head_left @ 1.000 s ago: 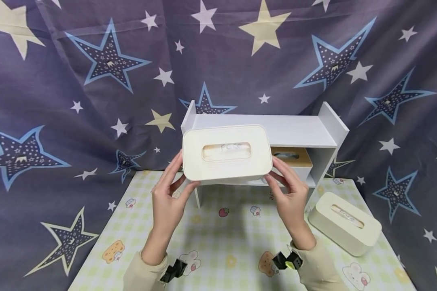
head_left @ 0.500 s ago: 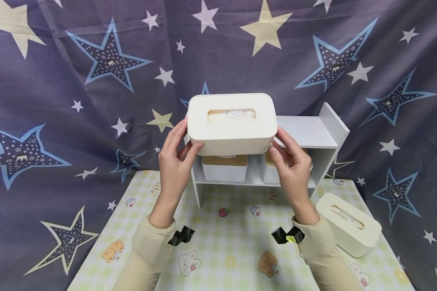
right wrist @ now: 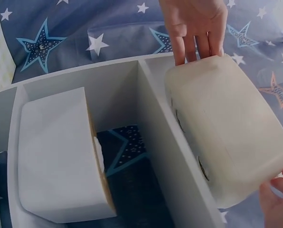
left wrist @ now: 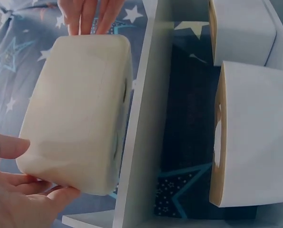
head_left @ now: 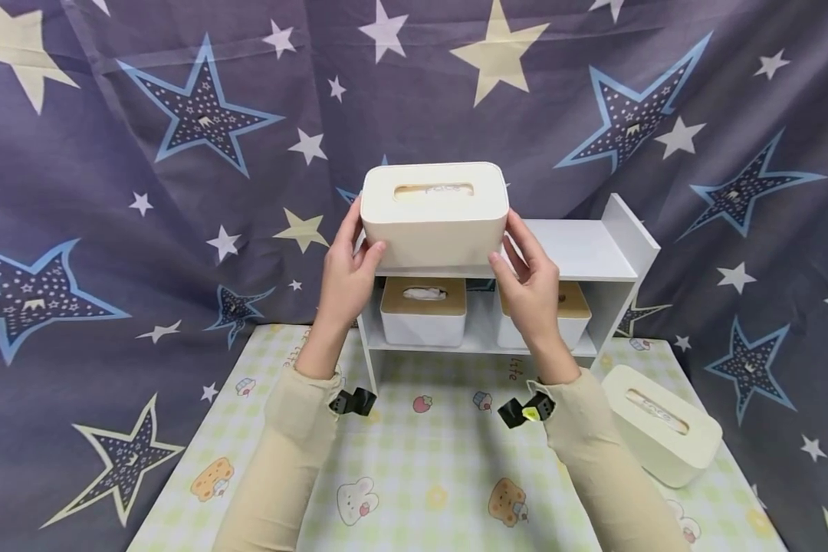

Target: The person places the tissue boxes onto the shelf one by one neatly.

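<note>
Both hands hold a cream tissue box (head_left: 435, 244) by its two ends, over the upper board of a white shelf unit (head_left: 573, 249). My left hand (head_left: 348, 280) grips the left end, thumb on the front face. At the right end, my right hand (head_left: 530, 287) grips likewise. The box is upright, its slotted lid facing up. In the left wrist view, the box's base (left wrist: 77, 114) shows two dark slits along one edge. Whether the box touches the board cannot be told.
Two white tissue boxes with wooden lids, one left (head_left: 424, 326) and one right (head_left: 574, 307), stand on the lower shelf. A second cream tissue box (head_left: 662, 425) sits on the checked tablecloth (head_left: 400, 460) at the right. Behind hangs a star-patterned curtain (head_left: 414, 92).
Both hands have carried the cream tissue box upward and away, from in front of the shelf unit to over its upper board. The wooden-lidded boxes have come into view below it.
</note>
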{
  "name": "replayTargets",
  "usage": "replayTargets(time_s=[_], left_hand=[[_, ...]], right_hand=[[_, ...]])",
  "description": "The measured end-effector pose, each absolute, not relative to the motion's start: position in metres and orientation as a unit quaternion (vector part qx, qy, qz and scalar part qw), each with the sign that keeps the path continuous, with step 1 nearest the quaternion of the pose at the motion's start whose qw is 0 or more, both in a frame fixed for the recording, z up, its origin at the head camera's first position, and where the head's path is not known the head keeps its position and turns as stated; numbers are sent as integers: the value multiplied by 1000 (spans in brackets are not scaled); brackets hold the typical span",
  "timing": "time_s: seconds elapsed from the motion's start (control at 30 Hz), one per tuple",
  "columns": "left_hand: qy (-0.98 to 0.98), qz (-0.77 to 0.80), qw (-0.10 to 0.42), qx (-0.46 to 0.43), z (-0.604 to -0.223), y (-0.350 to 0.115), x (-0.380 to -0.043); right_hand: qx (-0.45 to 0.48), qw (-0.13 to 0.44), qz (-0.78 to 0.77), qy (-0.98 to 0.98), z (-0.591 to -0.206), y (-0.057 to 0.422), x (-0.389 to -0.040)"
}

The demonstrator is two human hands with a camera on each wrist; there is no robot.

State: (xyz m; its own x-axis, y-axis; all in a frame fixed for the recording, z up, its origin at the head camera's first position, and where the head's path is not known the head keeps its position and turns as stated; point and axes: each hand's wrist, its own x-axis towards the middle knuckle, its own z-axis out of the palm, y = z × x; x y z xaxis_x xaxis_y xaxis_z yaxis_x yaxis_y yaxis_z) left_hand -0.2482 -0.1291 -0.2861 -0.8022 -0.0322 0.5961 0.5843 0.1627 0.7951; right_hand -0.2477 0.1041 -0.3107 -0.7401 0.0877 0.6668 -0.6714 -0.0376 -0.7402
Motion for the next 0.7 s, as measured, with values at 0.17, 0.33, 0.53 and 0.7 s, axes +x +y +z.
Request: replayTargets(time_s=[0.17,0.33,0.53,0.7], left_hand=[[-734,-615,227,-179,-284,-131,-256],[-762,-591,207,-165,-286,-131,-260],[-804,-547,192,-130,-283,-129,-260],[-804,-541,209,-133,-285,-128,-260]], right_hand=[[216,256,689,-643,-314,99,-258],[209,243,690,-649,-320,97,-262],[218,247,687,-648,-322,94,-264],[227,241,678,-656,-323,94,-264]])
